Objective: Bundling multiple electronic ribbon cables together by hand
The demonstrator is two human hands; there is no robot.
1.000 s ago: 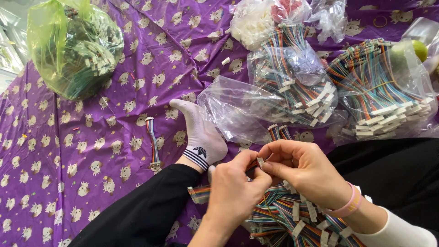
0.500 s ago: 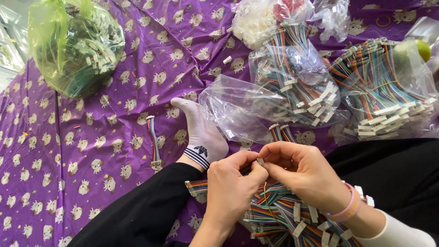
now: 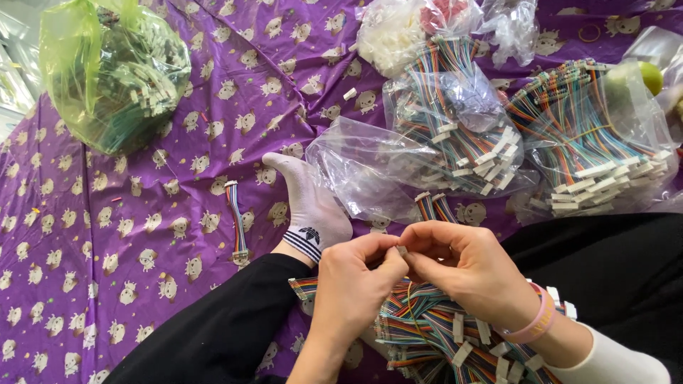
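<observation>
Right, I'm pinching a small white connector (image 3: 402,250) between the fingertips of my left hand (image 3: 352,284) and right hand (image 3: 466,270), holding it over the rainbow wire pile (image 3: 434,334) in my lap, while finished harnesses are sitting in clear bags (image 3: 455,128) and a green bag (image 3: 114,75) is holding loose parts.

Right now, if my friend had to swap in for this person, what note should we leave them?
Left hand and right hand meet, pinching one small white connector between their fingertips.
A pile of rainbow ribbon cables lies in the lap, just below the hands.
One finished-looking cable lies alone on the purple cloth, beside the socked foot.
Clear bags of cables lie ahead; a green bag sits far left.
The lap pile looks yet to be handled.
</observation>
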